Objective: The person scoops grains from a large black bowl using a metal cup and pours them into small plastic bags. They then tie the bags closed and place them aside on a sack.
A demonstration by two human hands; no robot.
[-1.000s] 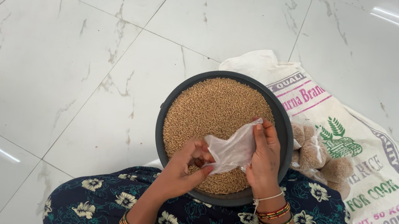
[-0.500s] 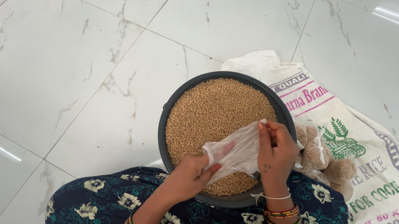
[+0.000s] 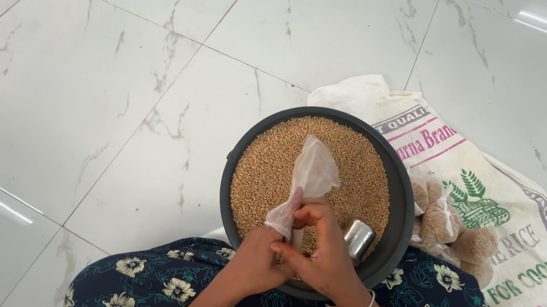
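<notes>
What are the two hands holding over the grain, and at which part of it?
Both hands, left hand and right hand, hold a small clear plastic bag by its lower end; the rest stands up, free.

One bowl (image 3: 235,169) of grain (image 3: 263,173) sits at centre. One clear bag (image 3: 313,173) lies at its 12 o'clock, one steel cup (image 3: 359,239) at 4 o'clock. One sack (image 3: 532,240) lies at 3 o'clock. Two hands (image 3: 327,254) work at 6 o'clock.

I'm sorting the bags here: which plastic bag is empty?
The clear bag held over the grain by both hands; the bags beside the basin are full and knotted.
</notes>
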